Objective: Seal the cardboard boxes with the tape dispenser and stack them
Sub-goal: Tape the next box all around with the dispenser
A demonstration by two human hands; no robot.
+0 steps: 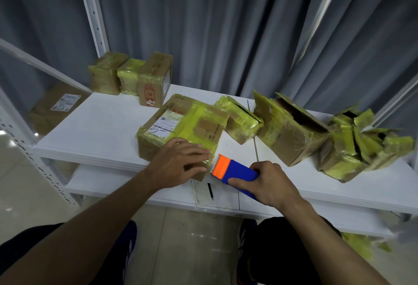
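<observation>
**One box under tape, three still gaping**

The right hand is wrapped around the blue body of the tape dispenser, thumb along its near side, its orange toothed end pointing at the corner of the nearest box and just beside it, not clearly touching. The left hand lies flat, fingers spread and holding nothing, pressing down on that box's near top edge where yellow tape runs over the corner. This box sits at the front of the white table, closed, with yellow tape across its top and a shipping label showing; it looks like the one being worked now, near the end of a strip being smoothed down.

Further out to the right, the job is plainly unfinished. A small box just behind shows a dark open slit in its top. Beside it a larger box has its flaps standing up, and the far-right box is a crumple of raised, tape-covered flaps.

At the back left, three taped boxes stand side by side against the shelf post, closed. They are set in a row, not one on another, so by my reading the stacking has not truly begun
</observation>
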